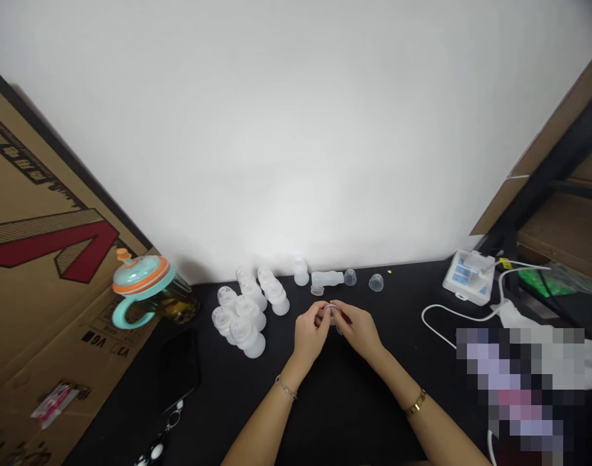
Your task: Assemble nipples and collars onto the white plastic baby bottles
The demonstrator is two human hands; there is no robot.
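Note:
My left hand [308,335] and my right hand [363,331] meet over the black table, fingers closed on a small clear round piece [332,311]. The fingers cover much of it, so its exact kind cannot be made out. Just beyond the hands, a white baby bottle [325,278] lies on its side, with a clear ring-like part [317,291] in front of it. A clear dome cap [350,277] sits by one end of that bottle, and another dome cap [376,282] lies farther right. One small white bottle [300,272] stands upright near the wall.
Several white bottles [247,336] stand grouped on the left. A teal-lidded jug [143,278] and a black phone [179,369] are beside a cardboard box [43,272]. At right are a white power strip [469,277], a white cable [439,307] and a blurred item [514,388].

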